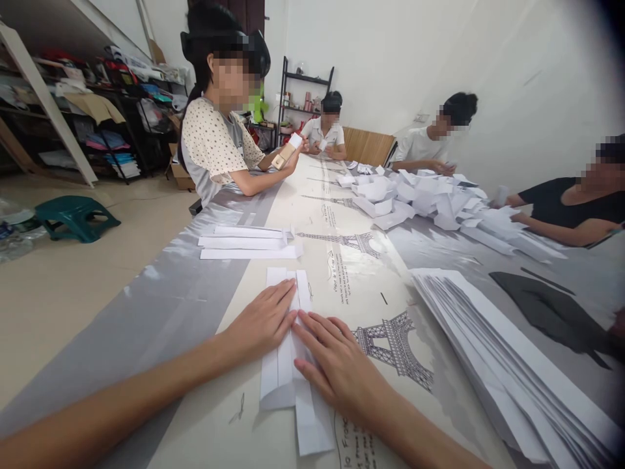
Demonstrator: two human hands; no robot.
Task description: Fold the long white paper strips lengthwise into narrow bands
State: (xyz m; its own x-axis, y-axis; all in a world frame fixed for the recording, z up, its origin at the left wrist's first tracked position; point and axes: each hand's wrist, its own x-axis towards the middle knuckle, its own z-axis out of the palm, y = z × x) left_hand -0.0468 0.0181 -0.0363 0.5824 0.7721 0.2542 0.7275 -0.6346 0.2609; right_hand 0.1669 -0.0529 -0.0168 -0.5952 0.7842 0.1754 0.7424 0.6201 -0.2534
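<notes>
Before me on the table lies a folded white paper (312, 423), long and narrow, with lengthwise creases and edges at uneven lengths. Whether it is one piece or two overlapping ones I cannot tell. My left hand (263, 322) rests flat on its upper part, fingers stretched out and close together. From the other side my right hand (336, 358) presses down, its fingers extended over the paper's middle. The fingertips of both hands almost meet there and hide part of the creases. Just beyond them are several folded white paper strips (249, 252), laid side by side.
A thick stack of long folded papers (469, 326) lies to the right. Farther back is a heap of loose white papers (410, 195). Several people sit around the table (195, 293); one at the left holds a small wooden block (283, 158). A green stool (75, 218) stands left.
</notes>
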